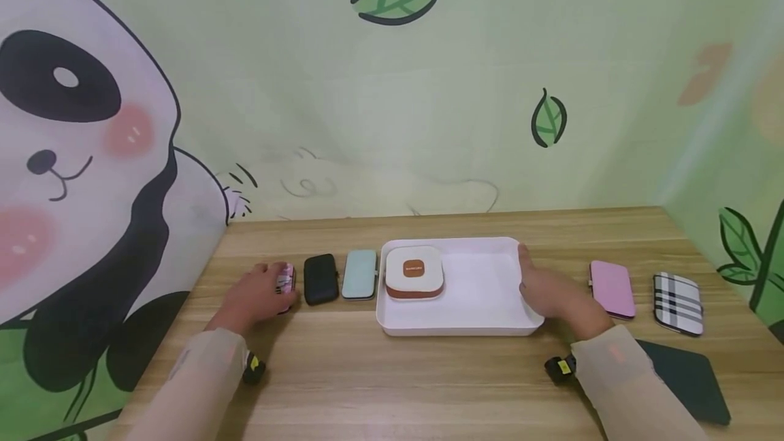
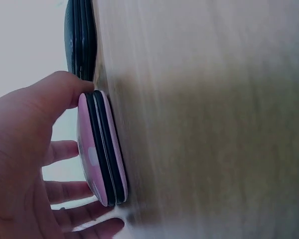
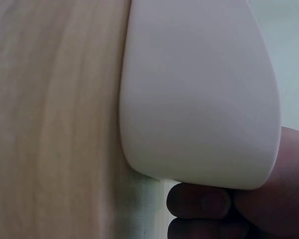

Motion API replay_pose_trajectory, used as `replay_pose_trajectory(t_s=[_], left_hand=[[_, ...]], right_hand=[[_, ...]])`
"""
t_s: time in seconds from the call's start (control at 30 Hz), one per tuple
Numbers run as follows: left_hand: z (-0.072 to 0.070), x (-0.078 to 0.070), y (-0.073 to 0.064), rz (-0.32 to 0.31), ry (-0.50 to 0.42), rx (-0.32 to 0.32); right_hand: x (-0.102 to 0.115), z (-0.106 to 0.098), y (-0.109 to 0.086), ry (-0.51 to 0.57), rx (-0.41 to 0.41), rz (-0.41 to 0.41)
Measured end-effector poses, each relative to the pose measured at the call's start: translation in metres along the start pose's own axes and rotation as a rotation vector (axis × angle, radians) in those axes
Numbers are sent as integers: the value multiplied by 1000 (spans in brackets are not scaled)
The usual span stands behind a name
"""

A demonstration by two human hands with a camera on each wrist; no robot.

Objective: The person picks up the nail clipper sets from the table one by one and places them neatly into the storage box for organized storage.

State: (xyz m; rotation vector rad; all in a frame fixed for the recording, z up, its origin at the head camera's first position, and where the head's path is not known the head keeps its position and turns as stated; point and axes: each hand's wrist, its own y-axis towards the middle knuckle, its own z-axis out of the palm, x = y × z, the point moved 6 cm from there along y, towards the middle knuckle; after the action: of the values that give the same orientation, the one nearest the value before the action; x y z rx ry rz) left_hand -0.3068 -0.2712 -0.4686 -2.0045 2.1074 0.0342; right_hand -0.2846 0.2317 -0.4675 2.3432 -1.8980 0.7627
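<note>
At the left, my left hand [image 1: 252,295] holds a small pink patterned case [image 1: 285,280] on the table. In the left wrist view, the thumb lies at one end of this case [image 2: 99,149] and the fingers spread along its other side. A black case [image 1: 321,279] and a light blue case [image 1: 359,274] lie just right of it. My right hand [image 1: 548,291] grips the right end of a white tray [image 1: 484,291], thumb over the rim and fingers outside. Inside the tray's left part sits a white box with a brown label and base [image 1: 414,272].
To the right lie a pink case [image 1: 612,289] and a black-and-white plaid case [image 1: 678,303]. A dark flat pad [image 1: 692,380] is partly hidden by the right sleeve. The wooden table [image 1: 392,386] ends at a wall cloth [image 1: 429,121] printed with a panda and leaves.
</note>
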Motion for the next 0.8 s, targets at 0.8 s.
replay_pose_trajectory(t_s=[0.8], left_hand=[[-6,-3,-2,-37,-28,-37]], right_hand=[[-1,1,1,-1,-13,-10]])
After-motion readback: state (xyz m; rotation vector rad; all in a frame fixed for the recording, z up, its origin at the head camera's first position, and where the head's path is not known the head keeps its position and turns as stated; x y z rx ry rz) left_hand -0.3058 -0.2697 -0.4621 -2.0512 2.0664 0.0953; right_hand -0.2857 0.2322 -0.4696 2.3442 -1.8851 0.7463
